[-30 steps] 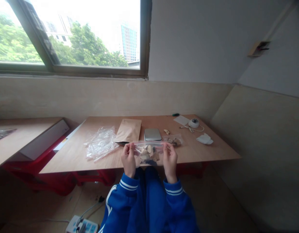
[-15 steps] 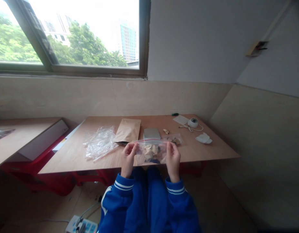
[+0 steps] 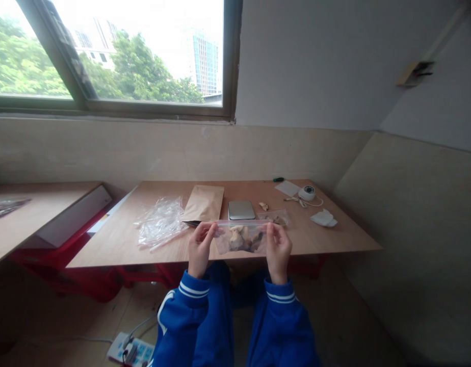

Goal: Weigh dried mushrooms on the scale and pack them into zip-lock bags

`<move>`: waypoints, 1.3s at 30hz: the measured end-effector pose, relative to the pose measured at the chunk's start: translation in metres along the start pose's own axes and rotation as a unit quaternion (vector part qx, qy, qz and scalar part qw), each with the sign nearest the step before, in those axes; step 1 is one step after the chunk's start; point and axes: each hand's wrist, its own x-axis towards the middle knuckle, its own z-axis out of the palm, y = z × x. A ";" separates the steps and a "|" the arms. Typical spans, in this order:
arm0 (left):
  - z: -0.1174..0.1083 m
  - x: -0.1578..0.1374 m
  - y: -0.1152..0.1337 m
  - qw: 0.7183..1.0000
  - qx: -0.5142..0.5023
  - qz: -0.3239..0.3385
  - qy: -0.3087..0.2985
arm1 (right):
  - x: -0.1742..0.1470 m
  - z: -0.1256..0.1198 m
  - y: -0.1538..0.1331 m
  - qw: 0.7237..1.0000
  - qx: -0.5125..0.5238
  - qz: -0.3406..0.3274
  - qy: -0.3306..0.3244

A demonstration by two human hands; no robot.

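Observation:
A clear zip bag (image 3: 224, 245) with pale and dark dried pieces inside hangs between my hands at the table's front edge. My left hand (image 3: 201, 247) pinches its top left corner between thumb and fingers. At the top right corner, my right hand (image 3: 278, 250) grips it the same way. The zip strip along the top is stretched straight. Just behind the bag lies a small flat scale (image 3: 241, 210). A brown paper pouch (image 3: 205, 203) rests left of the scale, and another clear bag of dried pieces (image 3: 279, 219) lies to the right.
Crumpled clear plastic bags (image 3: 161, 221) cover the table's left part. One loose dried piece (image 3: 263, 206) lies right of the scale. Farther right are a white camera (image 3: 306, 192) with its cable, a crumpled tissue (image 3: 324, 218) and a green-handled tool (image 3: 278, 179). A power strip (image 3: 131, 350) sits on the floor.
My hands have moved slightly apart, pulling the zip bag's top straighter. The bag's lower part has risen a little. My knees have spread, and the view has shifted slightly.

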 end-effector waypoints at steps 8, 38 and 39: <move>-0.005 0.000 -0.002 0.999 0.031 0.038 0.014 | 0.006 0.002 0.005 0.996 -0.075 -0.037 -0.032; 0.001 -0.006 -0.003 0.991 0.100 0.071 -0.053 | -0.006 0.041 -0.025 0.931 -0.183 -0.203 -0.242; 0.002 -0.006 -0.003 0.990 0.109 0.077 -0.050 | -0.007 0.042 -0.024 0.933 -0.189 -0.203 -0.232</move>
